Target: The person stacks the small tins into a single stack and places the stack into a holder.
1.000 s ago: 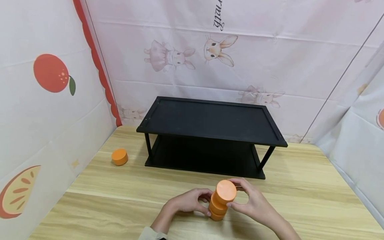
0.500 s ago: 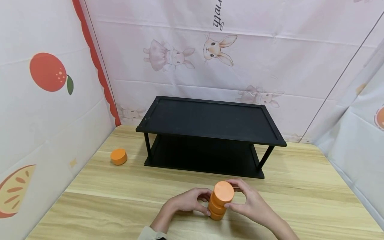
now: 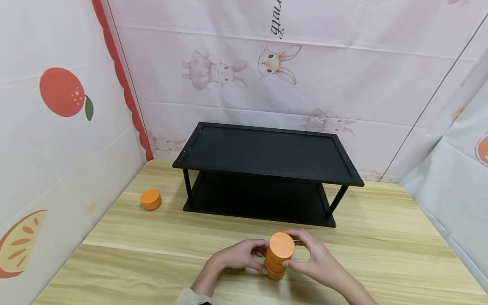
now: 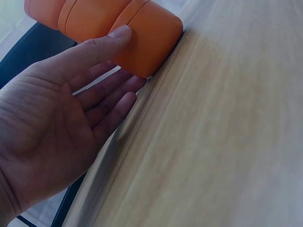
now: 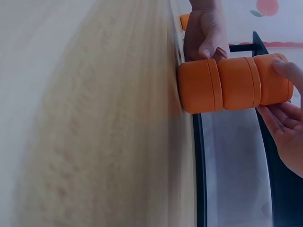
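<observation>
Three orange round containers stand stacked on the table, seen as the top one (image 3: 281,245), the middle one (image 5: 239,83) and the bottom one (image 5: 199,86). My right hand (image 3: 318,262) pinches the top container between thumb and fingers, and in the right wrist view that container touches the middle one. My left hand (image 3: 241,255) holds the lower part of the stack; its thumb lies on the bottom container (image 4: 147,39) in the left wrist view, with the fingers behind, partly hidden.
A black two-level rack (image 3: 267,150) stands on the table behind the hands. One more orange container (image 3: 151,199) sits on the wooden table (image 3: 152,250) to the left of the rack. Printed cloths (image 3: 236,97) hang behind and at both sides.
The top container has shifted slightly left and down with my right hand, and lines up more closely with the ones below. My left hand has stayed in place on the stack.
</observation>
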Demonstrator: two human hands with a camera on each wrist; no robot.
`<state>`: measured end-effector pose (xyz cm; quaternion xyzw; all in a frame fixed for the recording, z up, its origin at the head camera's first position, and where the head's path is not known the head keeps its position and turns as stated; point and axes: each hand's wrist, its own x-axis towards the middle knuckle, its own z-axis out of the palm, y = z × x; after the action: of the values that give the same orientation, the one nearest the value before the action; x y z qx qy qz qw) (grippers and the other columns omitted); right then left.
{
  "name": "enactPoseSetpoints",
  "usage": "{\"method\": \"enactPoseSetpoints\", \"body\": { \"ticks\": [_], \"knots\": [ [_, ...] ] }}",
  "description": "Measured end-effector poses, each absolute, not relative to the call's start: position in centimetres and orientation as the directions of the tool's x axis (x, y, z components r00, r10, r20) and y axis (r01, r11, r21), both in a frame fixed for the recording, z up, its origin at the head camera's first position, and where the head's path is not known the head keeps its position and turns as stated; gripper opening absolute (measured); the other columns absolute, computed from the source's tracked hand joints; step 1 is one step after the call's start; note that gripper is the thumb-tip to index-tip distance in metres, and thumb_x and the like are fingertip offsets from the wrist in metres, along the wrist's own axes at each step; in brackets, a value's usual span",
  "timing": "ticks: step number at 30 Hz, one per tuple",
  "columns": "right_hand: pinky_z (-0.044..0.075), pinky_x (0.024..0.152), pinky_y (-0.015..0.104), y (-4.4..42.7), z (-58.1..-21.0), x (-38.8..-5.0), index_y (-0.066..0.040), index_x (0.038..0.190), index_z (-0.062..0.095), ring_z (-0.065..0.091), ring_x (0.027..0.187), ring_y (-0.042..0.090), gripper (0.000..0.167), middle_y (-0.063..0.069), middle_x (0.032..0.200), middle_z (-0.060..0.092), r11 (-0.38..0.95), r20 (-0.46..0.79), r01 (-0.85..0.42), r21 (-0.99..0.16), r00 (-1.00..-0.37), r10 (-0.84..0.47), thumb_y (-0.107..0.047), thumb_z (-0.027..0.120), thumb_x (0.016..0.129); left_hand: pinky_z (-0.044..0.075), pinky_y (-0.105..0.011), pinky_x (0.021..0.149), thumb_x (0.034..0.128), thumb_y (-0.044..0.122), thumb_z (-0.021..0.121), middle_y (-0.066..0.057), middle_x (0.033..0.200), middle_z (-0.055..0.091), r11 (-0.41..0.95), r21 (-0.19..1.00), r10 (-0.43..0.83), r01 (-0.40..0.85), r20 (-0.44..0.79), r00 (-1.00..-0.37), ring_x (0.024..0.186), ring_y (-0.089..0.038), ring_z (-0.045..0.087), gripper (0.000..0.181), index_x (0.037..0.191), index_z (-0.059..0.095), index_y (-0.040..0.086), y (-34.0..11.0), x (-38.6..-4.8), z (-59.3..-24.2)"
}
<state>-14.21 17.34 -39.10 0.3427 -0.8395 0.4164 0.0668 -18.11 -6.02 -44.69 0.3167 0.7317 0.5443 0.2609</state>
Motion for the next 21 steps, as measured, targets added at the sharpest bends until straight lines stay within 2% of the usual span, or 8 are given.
{"method": "enactPoseSetpoints", "body": {
  "ticks": [8, 21],
  "knots": [
    [0.05, 0.08, 0.034, 17.42, -39.3, -14.25, -0.011, 0.123, 0.05, 0.056, 0.099, 0.015, 0.058, 0.0, 0.116, 0.055, 0.394, 0.364, -0.588, -0.706, -0.779, -0.51, -0.024, 0.078, 0.074, 0.042, -0.025, 0.09, 0.0766, 0.008, 0.075, 0.009, 0.104, 0.058, 0.205, 0.962, 0.749, 0.179, -0.037, -0.661, 0.099, -0.006, 0.054, 0.045, 0.118, 0.057, 0.01, -5.98, -18.14, -44.74],
    [0.05, 0.08, 0.034, 17.51, -39.52, -14.34, -0.009, 0.124, 0.049, 0.057, 0.098, 0.014, 0.059, 0.001, 0.117, 0.055, 0.406, 0.359, -0.591, -0.698, -0.778, -0.515, -0.022, 0.078, 0.074, 0.042, -0.025, 0.09, 0.0774, 0.01, 0.075, 0.009, 0.105, 0.058, 0.216, 0.962, 0.75, 0.168, -0.053, -0.66, 0.099, -0.006, 0.054, 0.045, 0.119, 0.057, 0.011, -5.96, -18.17, -44.69]
  ]
}}
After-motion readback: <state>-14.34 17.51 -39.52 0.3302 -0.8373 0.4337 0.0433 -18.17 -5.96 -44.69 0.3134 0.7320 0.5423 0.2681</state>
